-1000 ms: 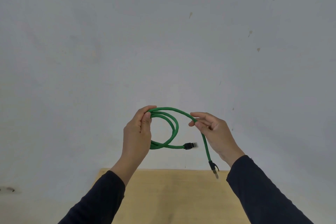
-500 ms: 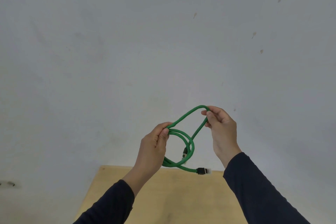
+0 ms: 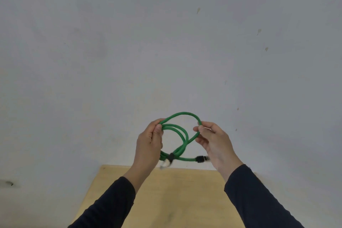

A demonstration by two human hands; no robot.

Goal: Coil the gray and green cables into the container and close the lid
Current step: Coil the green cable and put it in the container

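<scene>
Coiling green cable [image 3: 182, 136]: left hand [image 3: 149, 145] grips gathered loops, right hand [image 3: 212, 141] pinches newest loop just beside them.

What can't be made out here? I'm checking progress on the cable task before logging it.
- Container, lid and gray cable: none appear in the head view, so their state is unknown.
- Green round cable: where its loops pass behind the left hand, the palm hides them.
- Pale plug end below the left hand: motion-blurred.
- Light wooden table: cut off by the bottom edge and both dark sleeves.
- Right hand pinches the top loop.
</scene>
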